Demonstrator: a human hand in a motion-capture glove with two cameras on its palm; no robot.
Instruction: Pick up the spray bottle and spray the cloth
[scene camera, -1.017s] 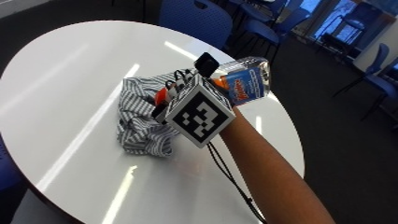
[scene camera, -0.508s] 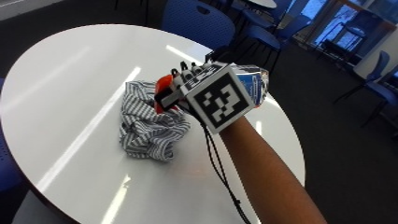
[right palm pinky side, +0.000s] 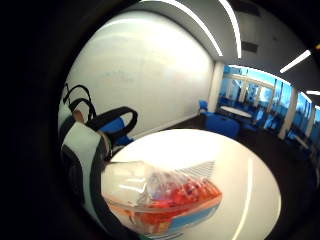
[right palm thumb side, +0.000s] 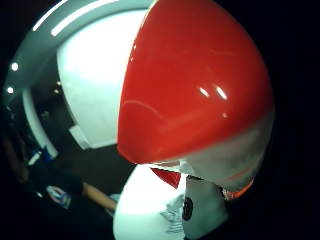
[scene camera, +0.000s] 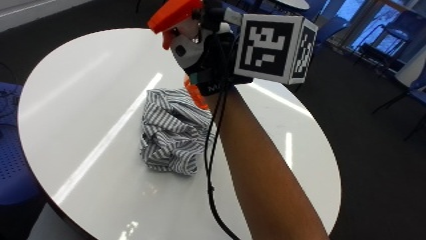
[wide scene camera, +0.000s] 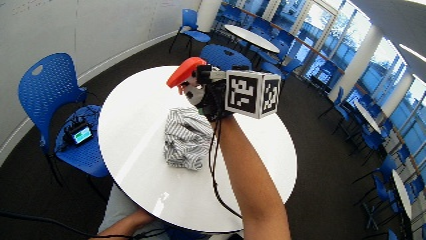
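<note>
In the outside view your gloved right hand (scene camera: 216, 60) is raised above the round white table (scene camera: 80, 90), its fingers curled round one spray bottle (scene camera: 180, 30) whose orange head points out over the table. Take the one striped cloth (scene camera: 174, 131) as your landmark: it lies crumpled on the table, and the bottle is up in the air above the cloth's far edge, not touching it. Your forearm runs down past the side of the cloth nearer the table's middle.

In the wide outside view you see the same single bottle (wide scene camera: 188, 80) in your hand (wide scene camera: 210, 95), lifted over the far end of the cloth (wide scene camera: 186, 137). One table (wide scene camera: 143, 180) carries the cloth. Two blue chairs stand nearest: one (wide scene camera: 50, 85) beside the table on the side away from your arm, one (wide scene camera: 223, 55) beyond the cloth at the table's far edge. More blue chairs and tables fill the room behind; you cannot count them surely.

In the little finger side palm view the bottle's clear body with its orange and blue label (right palm pinky side: 165, 200) sits close against your palm, the white table top (right palm pinky side: 200, 155) past it.

In the thumb side palm view the bottle's orange head (right palm thumb side: 195, 85) fills most of the view, and a corner of the cloth (right palm thumb side: 172, 217) shows on the table beneath it.
</note>
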